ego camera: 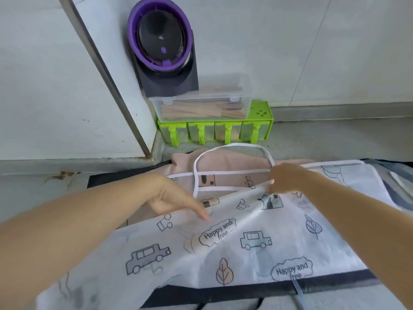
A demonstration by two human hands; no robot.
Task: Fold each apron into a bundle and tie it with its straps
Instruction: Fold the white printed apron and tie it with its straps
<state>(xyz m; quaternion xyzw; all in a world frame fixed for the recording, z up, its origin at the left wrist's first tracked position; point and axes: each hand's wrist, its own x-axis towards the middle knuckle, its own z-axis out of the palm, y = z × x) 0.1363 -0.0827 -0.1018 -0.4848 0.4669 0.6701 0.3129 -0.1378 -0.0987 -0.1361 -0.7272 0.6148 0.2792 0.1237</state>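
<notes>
While the open left hand touches the printed apron, right hand pinches its raised edge: probably first fold; next, lay flat.

White tiled wall behind a grey counter, with a green rack (clear box on top).

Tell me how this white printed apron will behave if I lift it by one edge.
Probably floppy: the apron ridges up in a soft fold where the right hand pinches it. Likely light, since it looks thin and the pink cloth shows through. Its neck loop may dangle and snag.
</notes>
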